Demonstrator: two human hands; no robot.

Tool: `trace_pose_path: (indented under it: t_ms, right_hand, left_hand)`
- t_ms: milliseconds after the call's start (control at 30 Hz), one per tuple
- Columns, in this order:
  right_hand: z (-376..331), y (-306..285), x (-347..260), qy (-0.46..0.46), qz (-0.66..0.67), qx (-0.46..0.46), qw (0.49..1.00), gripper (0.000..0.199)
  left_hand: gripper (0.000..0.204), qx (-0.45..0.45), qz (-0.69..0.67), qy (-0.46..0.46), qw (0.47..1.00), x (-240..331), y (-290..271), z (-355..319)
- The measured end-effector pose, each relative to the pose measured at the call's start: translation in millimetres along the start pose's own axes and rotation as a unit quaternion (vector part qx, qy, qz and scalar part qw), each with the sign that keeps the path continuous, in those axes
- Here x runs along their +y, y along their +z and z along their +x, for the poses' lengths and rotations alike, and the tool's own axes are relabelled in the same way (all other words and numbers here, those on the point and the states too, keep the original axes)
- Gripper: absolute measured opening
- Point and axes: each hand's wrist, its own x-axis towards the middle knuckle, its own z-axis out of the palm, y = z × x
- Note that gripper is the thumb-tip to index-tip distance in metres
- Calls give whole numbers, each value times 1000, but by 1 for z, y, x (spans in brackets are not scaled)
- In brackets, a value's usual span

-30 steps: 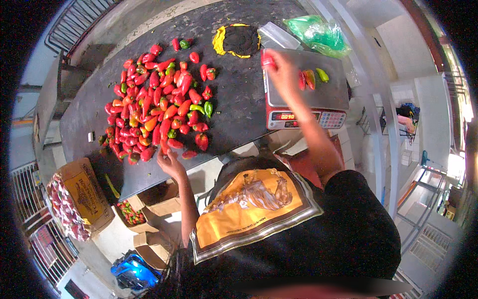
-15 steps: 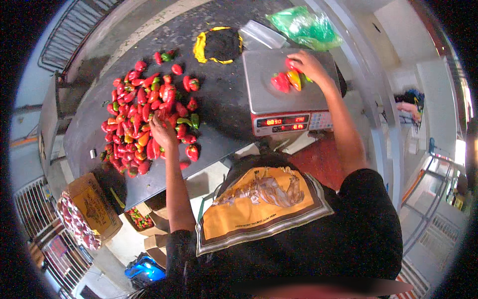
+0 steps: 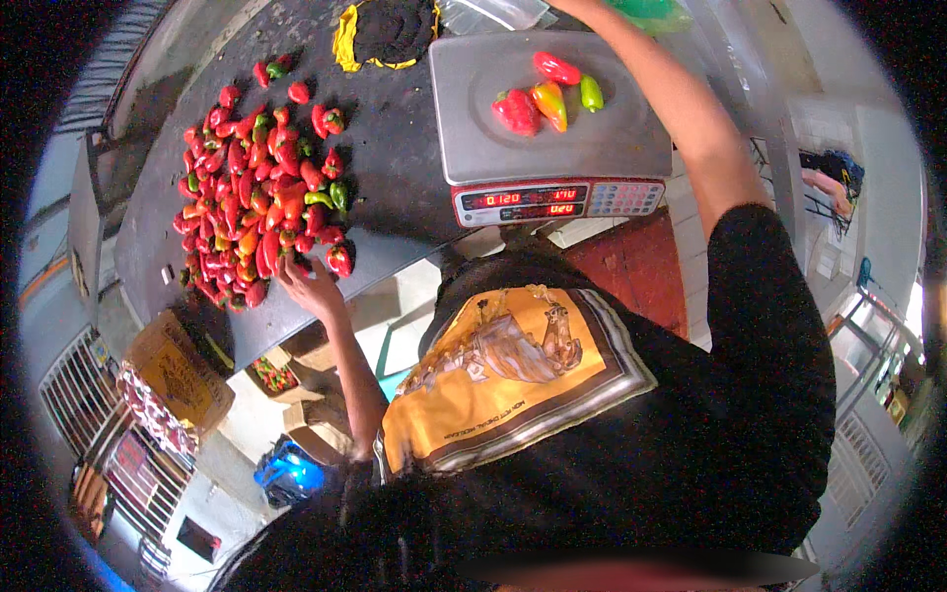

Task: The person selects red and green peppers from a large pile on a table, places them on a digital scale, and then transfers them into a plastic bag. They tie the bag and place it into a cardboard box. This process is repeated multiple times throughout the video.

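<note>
A heap of red peppers [image 3: 237, 168], with a few green and orange ones among them, lies on the left of the dark table. At its near edge, my left hand [image 3: 308, 288] is open, fingers apart, its fingertips against the peppers. On the grey plate of the digital scale [image 3: 464, 128] lie a red pepper [image 3: 516, 112], another red pepper [image 3: 556, 68], an orange pepper [image 3: 549, 104] and a green pepper [image 3: 591, 93]. My right arm stretches past the scale to the clear plastic bags [image 3: 498, 12]; the top edge cuts off most of my right hand [image 3: 572, 4], hiding its fingers.
Behind the heap lies a black and yellow cloth-like bundle [image 3: 387, 34]. A green plastic bag [image 3: 653, 12] is at the far right. Cardboard boxes [image 3: 178, 370] stand below the table's near left edge, one with small peppers inside. A blue object [image 3: 289, 467] sits on the floor.
My right hand has let go of the red pepper on the scale and moved away toward the plastic bags. My left hand has shifted to the heap's near edge. The whole view has shifted.
</note>
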Motion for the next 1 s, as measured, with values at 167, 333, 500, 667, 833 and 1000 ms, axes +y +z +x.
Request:
trace_pose_path:
  t_ms: [167,333,500,667,833,1000]
  right_hand:
    - [58,75,36,-24,-40,-20,999,27]
    - [65,112,48,-38,-14,-57,998,27]
    - [58,109,44,7,43,-58,997,23]
    - [49,97,46,77,134,-58,986,23]
    - [45,76,49,-87,-57,-75,992,21]
    - [21,21,14,-164,-39,45,985,17]
  left_hand:
    - [40,-22,7,-77,997,-3,-28,-56]
    - [34,-43,-28,-139,989,0,-40,-97]
    - [32,-53,-14,-108,993,19,-45,-102]
    - [30,-53,-59,-166,983,34,-45,-90]
    - [24,-63,-146,-174,972,48,-42,-80]
    - [21,-74,-138,-167,973,54,-37,-80]
